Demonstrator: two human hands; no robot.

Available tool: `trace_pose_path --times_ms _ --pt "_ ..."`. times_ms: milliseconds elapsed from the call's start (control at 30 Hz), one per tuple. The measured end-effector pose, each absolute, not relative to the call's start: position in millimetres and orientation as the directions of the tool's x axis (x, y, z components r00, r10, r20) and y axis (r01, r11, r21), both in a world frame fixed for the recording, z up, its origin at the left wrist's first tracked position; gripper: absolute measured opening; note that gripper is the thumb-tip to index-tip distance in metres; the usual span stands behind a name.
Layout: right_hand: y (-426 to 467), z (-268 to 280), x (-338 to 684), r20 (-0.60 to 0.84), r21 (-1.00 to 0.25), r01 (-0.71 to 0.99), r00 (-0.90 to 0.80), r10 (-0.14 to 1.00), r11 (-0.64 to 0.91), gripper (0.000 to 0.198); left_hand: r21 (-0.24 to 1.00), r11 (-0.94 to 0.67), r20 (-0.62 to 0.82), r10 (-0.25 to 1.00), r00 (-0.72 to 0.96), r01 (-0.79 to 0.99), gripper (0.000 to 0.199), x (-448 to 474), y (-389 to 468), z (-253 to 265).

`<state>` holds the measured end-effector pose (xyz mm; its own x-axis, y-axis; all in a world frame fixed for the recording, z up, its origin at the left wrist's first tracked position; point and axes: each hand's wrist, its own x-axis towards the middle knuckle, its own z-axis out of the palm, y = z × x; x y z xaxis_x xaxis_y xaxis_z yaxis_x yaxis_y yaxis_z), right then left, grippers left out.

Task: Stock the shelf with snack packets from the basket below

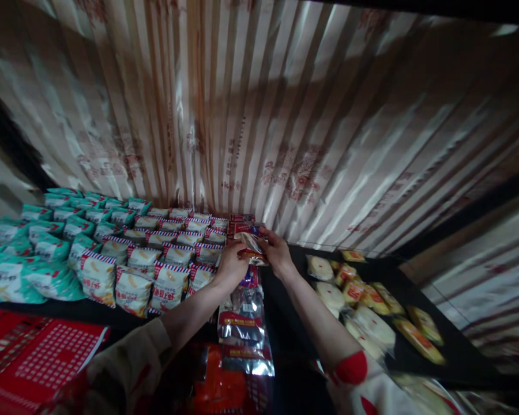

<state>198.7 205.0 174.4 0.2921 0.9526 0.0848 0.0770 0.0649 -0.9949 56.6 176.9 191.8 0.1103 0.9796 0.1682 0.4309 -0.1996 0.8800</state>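
Both my hands hold one shiny snack packet (253,249) between them, over a column of similar packets on the black shelf. My left hand (232,259) has its fingers closed on the packet's left side. My right hand (277,252) grips the right edge, thumb and fingers pinching it. Below my hands, silver-and-red foil packets (242,323) lie overlapped toward the front edge. More dark red packets (242,218) lie behind, near the curtain. Close to my left hand stand rows of white bags with striped tops (170,282).
Teal bags (47,248) fill the left side in rows. Round white wrapped breads (330,295) and yellow packaged snacks (374,300) lie to the right on the black shelf (285,311). A red basket (38,351) is at lower left. A pleated printed curtain (251,115) hangs behind.
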Motion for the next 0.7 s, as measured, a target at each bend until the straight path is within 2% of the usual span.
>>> trace_pose_path --times_ms 133,300,467,700 --pt "236.6 172.4 202.5 0.093 -0.995 0.062 0.271 0.958 0.079 0.052 0.847 -0.224 0.187 0.975 0.123 0.481 0.029 64.3 210.6 192.1" --pt "267.1 161.9 207.4 0.115 -0.932 0.362 0.273 0.955 0.009 0.041 0.784 -0.226 0.163 0.974 0.160 0.578 0.024 67.9 239.2 188.9" --pt "279.8 148.3 210.7 0.093 -0.849 0.524 0.285 0.954 -0.074 0.028 0.717 -0.206 0.125 0.978 0.168 0.666 0.025 67.2 247.7 180.6" --pt "281.9 146.1 211.5 0.115 -0.701 0.709 0.211 0.971 -0.071 0.028 0.654 -0.209 0.099 0.976 0.191 0.727 0.026 71.1 250.2 165.7"
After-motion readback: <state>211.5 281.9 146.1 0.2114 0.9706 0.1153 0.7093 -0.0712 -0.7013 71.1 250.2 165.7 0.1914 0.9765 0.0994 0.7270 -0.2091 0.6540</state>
